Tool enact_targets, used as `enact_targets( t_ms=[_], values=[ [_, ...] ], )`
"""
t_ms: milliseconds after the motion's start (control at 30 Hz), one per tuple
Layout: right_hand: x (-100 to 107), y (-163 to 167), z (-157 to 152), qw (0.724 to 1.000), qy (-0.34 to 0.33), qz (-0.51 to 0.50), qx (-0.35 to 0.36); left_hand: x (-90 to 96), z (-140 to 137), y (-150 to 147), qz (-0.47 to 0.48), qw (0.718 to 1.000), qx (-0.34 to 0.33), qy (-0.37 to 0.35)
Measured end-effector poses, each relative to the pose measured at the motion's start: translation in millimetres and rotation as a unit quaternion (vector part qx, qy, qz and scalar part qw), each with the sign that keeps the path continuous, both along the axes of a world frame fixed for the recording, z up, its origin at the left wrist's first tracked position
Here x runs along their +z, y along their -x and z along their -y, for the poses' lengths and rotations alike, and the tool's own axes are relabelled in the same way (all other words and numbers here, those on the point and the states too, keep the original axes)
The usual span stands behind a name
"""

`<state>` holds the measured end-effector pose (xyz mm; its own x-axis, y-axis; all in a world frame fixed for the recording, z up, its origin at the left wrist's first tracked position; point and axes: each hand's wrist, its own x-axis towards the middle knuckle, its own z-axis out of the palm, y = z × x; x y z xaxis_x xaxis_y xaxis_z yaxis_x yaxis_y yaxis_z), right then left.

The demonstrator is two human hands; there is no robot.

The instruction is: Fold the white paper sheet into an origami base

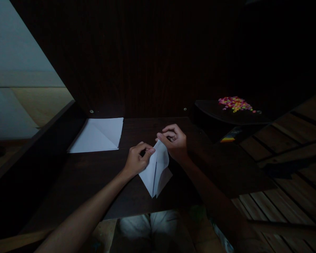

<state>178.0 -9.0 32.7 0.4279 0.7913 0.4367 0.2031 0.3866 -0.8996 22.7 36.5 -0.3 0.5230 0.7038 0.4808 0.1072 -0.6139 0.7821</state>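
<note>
A folded sheet of white paper (156, 172), kite-shaped with a dark slit down its middle, lies on the dark table near its front edge. Its lower end splits into points toward me, and the right flap bulges up a little. My left hand (140, 158) pinches the paper's upper left edge between thumb and finger. At the top tip, my right hand (175, 140) has thumb and forefinger closed on the paper, with the other fingers curled above it.
A stack of white paper sheets (100, 135) lies at the back left, its top sheet creased diagonally. On a dark corner shelf (210, 111) at the right sits a pile of small colourful pieces (237, 104). A dark panel (147, 59) rises behind the table.
</note>
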Motion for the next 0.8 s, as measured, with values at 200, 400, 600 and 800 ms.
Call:
enact_targets(
  t_ms=[200,400,600,800],
  values=[
    [-8,-12,-9,0.993,0.035,-0.067,0.095,0.6,-4,-1,0.052,0.995,0.018,0.087],
    [-12,-20,-7,0.977,0.103,-0.019,0.188,0.7,-7,0,0.135,0.979,0.056,0.144],
    [-14,-16,-7,0.972,0.123,0.033,0.196,2.3,-7,2,0.148,0.976,0.057,0.152],
    [-15,-14,-6,0.981,0.114,0.048,0.152,9.7,-6,4,0.103,0.985,0.048,0.13]
  ],
)
